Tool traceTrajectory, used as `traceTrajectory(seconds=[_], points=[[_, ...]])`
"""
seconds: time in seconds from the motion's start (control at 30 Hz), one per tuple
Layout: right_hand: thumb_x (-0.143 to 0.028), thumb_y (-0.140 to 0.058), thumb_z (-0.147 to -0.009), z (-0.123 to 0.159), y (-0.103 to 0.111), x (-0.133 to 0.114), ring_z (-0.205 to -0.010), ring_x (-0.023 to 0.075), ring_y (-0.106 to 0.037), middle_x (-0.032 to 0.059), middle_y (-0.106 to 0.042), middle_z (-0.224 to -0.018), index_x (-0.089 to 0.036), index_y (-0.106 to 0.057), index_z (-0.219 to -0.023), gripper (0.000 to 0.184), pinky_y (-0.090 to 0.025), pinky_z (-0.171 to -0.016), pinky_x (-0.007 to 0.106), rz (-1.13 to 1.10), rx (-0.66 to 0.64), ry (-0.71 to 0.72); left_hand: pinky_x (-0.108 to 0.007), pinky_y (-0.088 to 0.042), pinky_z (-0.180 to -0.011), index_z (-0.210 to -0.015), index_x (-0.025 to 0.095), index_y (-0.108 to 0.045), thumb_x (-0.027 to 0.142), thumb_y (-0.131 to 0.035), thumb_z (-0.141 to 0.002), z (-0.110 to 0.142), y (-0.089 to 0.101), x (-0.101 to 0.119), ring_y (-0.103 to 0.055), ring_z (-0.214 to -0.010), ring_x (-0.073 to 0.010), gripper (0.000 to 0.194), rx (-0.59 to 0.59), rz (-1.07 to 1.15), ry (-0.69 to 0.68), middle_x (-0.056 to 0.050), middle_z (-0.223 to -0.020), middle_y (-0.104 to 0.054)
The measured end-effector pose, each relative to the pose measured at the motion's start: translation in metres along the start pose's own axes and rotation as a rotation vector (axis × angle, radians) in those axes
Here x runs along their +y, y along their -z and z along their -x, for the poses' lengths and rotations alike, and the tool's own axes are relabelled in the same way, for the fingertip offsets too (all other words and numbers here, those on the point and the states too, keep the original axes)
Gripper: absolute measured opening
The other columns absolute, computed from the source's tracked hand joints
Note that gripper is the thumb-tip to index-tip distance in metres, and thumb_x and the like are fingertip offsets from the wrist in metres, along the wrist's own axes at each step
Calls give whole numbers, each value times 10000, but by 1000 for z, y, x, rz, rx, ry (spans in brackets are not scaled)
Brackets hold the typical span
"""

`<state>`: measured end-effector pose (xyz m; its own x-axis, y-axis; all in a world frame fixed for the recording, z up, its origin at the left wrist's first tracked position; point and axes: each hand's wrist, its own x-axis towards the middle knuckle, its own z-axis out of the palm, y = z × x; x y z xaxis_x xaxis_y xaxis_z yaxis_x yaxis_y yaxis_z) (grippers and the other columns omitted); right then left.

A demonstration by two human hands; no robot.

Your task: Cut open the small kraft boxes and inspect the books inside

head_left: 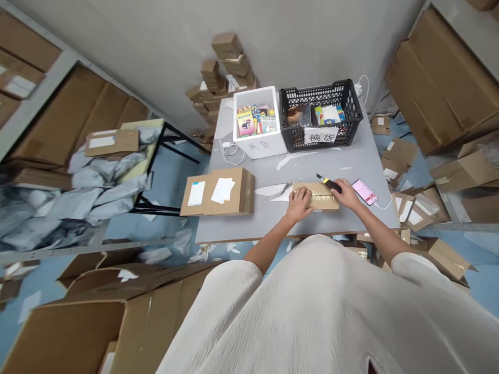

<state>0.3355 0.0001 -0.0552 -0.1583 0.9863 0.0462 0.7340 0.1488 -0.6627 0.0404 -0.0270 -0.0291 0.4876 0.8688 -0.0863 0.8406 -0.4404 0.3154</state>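
A small taped cardboard box (323,202) lies near the front edge of the grey table (273,221). My left hand (299,203) rests on the box's left end, fingers spread over its top. In my right hand (346,193) is a box cutter (330,183) with a black and yellow handle, its blade pointing up and left, away from me. The right hand is at the box's right end; its fingers are wrapped round the cutter. A phone (364,191) with a pink screen lies just right of that hand, a white cable plugged into it.
Left on the table is a larger cardboard box (245,191) with papers on it. Behind stand a white foam box (261,148) of books and a black crate (288,137). Torn plastic (270,190) lies left of my hands. Open cartons (163,306) crowd the floor.
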Motion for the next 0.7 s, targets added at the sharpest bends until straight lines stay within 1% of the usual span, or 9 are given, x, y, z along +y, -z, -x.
traceTrajectory(seconds=[0.1,0.17,0.23,0.37,0.4,0.47,0.53,0.6,0.7], points=[[-516,-554,-1034,-25,-13,-12,-1411,413,-578,200,-661,-1542,-191,-698,-1437,537,-443,-1180,580,44,-78,-15,-591,-288,-1321,-1682,297,-460,514,-742,-987,10,1,-7,-392,-1625,-398,780,-12,-6,20,-168,-1741,-455],[-484,-554,-1032,-32,-19,-17,-1359,416,-611,196,-711,-1481,-191,-708,-1420,510,-427,-1173,591,68,-135,-27,-573,-323,-1293,-1675,304,-460,477,-747,-993,13,0,-8,-443,-1576,-389,760,-25,-2,44,-164,-1704,-487],[-467,-554,-1032,-33,-20,-18,-1312,421,-635,198,-751,-1414,-188,-713,-1412,497,-424,-1159,594,92,-159,-37,-558,-359,-1259,-1658,308,-468,458,-757,-993,14,0,-8,-495,-1512,-387,739,-25,-1,90,-164,-1648,-526],[-485,-544,-1042,-21,-13,-12,-1325,436,-627,221,-743,-1422,-165,-700,-1422,520,-434,-1147,589,119,-121,-101,-567,-417,-1184,-1596,270,-502,470,-736,-1010,5,-2,-7,-549,-1428,-427,662,22,-17,270,-199,-1507,-596],[-488,-537,-1047,-16,-10,-10,-1329,435,-627,223,-739,-1427,-161,-696,-1422,522,-439,-1149,586,114,-114,-124,-563,-438,-1160,-1583,254,-500,457,-704,-1029,1,-3,-6,-572,-1403,-428,624,34,5,319,-202,-1464,-623],[-489,-531,-1051,-5,-6,-6,-1312,425,-640,215,-744,-1414,-163,-686,-1419,516,-460,-1140,570,89,-112,-164,-527,-495,-1090,-1572,235,-474,387,-608,-1067,-10,-4,-6,-644,-1316,-399,545,32,113,388,-183,-1367,-688],[-500,-548,-1046,6,-4,-4,-1281,409,-657,197,-757,-1381,-179,-674,-1417,507,-496,-1114,538,46,-115,-184,-480,-543,-1002,-1564,230,-452,283,-515,-1071,-22,-5,-6,-704,-1211,-359,500,8,252,413,-155,-1291,-734],[-526,-576,-1035,17,-6,-5,-1251,388,-673,180,-767,-1352,-196,-657,-1413,508,-534,-1073,502,-19,-105,-205,-461,-563,-963,-1540,222,-462,204,-463,-1048,-33,-4,-6,-720,-1181,-340,492,17,335,422,-151,-1284,-742],[-577,-595,-1026,31,-15,-10,-1142,355,-719,145,-785,-1300,-226,-627,-1406,518,-578,-983,466,-156,-107,-267,-453,-556,-1040,-1514,217,-487,143,-444,-1017,-46,-1,-9,-691,-1280,-319,504,87,351,416,-161,-1375,-706]])
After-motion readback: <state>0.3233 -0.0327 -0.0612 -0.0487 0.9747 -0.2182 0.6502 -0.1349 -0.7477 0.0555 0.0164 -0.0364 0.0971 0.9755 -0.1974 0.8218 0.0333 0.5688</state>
